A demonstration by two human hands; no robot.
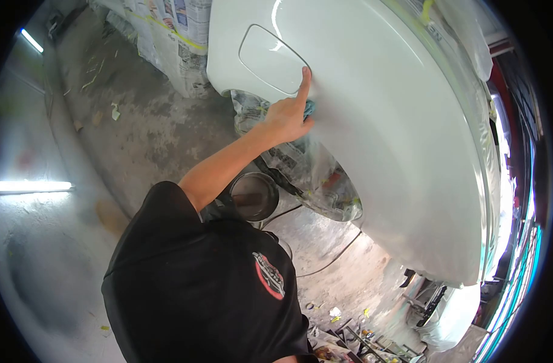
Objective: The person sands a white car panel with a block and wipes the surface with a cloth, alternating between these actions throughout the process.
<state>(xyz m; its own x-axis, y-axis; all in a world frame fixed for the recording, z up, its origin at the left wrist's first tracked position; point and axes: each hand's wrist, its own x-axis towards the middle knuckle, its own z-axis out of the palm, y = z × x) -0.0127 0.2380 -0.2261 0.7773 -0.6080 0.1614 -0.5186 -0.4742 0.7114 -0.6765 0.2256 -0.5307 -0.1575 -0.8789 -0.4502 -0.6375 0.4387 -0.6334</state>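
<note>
My left hand [288, 118] reaches out over a glossy white car body panel [397, 133]. Its index finger is stretched out, with the tip at the lower right corner of the fuel door [271, 57]. Between that finger and the thumb shows a crumpled blue-green cloth [309, 109], held in the hand; the other fingers are curled and partly hidden. Below the hand, the wheel arch opening is covered with masking newspaper and plastic [325, 175]. Only a sliver of skin and black sleeve marks my right arm at the bottom edge, and its hand is out of frame.
A round black container [254, 196] stands below the panel, near a dark cable [331, 261] on the floor. Newspaper masking [173, 42] hangs at upper left. Scraps and tools [373, 345] lie at the bottom, beside a plastic-wrapped part [455, 317]. A light tube [28, 186] glows at left.
</note>
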